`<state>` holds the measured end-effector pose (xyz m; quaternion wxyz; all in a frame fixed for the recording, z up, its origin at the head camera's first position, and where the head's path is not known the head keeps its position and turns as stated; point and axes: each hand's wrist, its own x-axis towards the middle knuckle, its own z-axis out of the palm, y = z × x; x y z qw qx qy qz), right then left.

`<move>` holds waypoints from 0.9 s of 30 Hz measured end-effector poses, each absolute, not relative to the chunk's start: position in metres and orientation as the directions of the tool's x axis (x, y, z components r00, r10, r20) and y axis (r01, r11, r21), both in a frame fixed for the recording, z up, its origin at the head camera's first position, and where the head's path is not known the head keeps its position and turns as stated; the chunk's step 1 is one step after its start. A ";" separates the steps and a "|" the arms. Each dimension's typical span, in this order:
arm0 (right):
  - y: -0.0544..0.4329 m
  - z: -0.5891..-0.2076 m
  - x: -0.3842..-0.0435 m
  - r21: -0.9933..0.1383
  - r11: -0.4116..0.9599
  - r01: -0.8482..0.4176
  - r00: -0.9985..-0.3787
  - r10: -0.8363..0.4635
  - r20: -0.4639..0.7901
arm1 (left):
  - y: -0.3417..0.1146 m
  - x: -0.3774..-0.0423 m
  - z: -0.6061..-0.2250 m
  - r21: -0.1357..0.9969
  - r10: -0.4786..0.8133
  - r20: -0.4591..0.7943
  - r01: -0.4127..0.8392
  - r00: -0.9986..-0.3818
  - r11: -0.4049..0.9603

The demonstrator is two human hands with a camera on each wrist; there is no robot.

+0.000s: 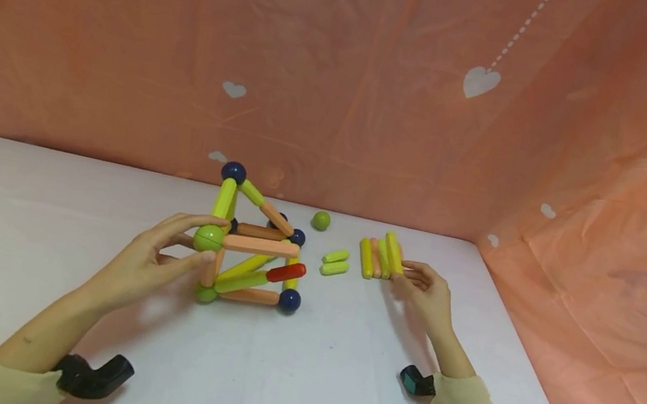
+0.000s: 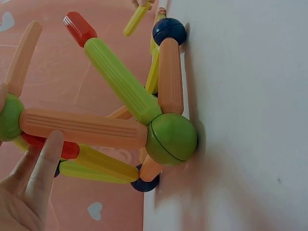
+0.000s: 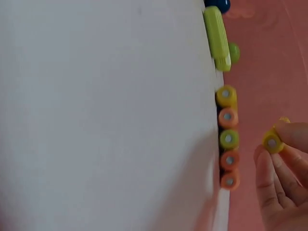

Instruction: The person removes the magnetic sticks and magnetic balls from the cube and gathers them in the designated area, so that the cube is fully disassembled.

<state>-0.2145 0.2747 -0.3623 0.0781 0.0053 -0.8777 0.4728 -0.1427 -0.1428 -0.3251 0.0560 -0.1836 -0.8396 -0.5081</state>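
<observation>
A frame of magnetic sticks and balls stands on the table, with blue balls [image 1: 234,172] at several corners. My left hand [image 1: 146,265] has thumb and fingers around a green ball [image 1: 209,238] at its near upper corner; a peach stick [image 1: 261,246] juts right from that ball. From the lower green ball [image 2: 172,139] a lime stick [image 2: 120,79] slants up, tipped with a red piece [image 1: 286,273]. At the right, my right hand [image 1: 426,298] pinches a yellow stick [image 1: 394,253], raised above a row of sticks in the right wrist view, its magnet end [image 3: 272,143] showing.
The row on the table holds yellow [image 3: 226,95], peach [image 3: 227,117] and lime sticks [image 3: 229,139] side by side. Two short lime sticks [image 1: 334,268] lie between row and frame, with a loose green ball [image 1: 321,220] behind. An orange curtain [image 1: 356,92] hangs along the table's back edge.
</observation>
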 end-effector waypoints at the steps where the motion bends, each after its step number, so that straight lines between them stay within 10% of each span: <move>1: 0.277 -0.363 -0.216 -0.835 0.545 -0.072 -0.989 0.069 0.131 | -0.143 -0.143 -0.325 0.832 0.250 0.281 0.365 -0.927 0.418; 27: 0.297 -0.370 -0.242 -0.794 0.529 0.299 -0.937 0.319 -0.141 | -0.142 -0.143 -0.324 0.850 0.261 0.288 0.372 -0.921 0.374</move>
